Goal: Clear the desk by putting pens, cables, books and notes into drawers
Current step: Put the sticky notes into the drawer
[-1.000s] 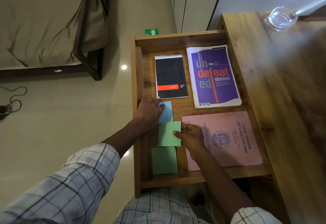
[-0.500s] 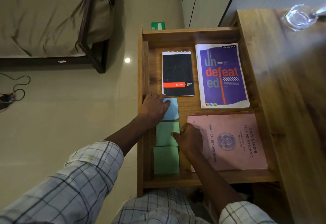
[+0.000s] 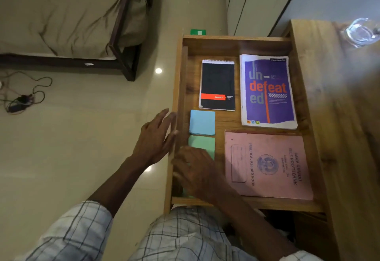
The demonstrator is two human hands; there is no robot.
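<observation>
Books, notes in open drawer (image 3: 236, 39): black notepad (image 3: 218, 84), purple book (image 3: 267, 92), pink record book (image 3: 267, 164), blue note (image 3: 202, 122), green notes (image 3: 202, 144). My left hand (image 3: 154, 139) spread, empty, at drawer's wall; my right hand (image 3: 195, 170) flat over green notes. Left, I judge: closing drawer.

Open wooden drawer (image 3: 236, 44) with contents, and the adjoining tabletop (image 3: 339, 127).
Drawer, far edge: black spiral notepad (image 3: 218, 84) lying flat, with a purple notebook (image 3: 267, 92) just beside it towards the far right corner. Near right corner: pink record book (image 3: 269, 164). Along the left wall: blue note pad (image 3: 202, 122), with a green note pad (image 3: 202, 144) at its near edge, partly hidden. Tabletop, far edge: clear glass dish (image 3: 362, 32), blurred.
</observation>
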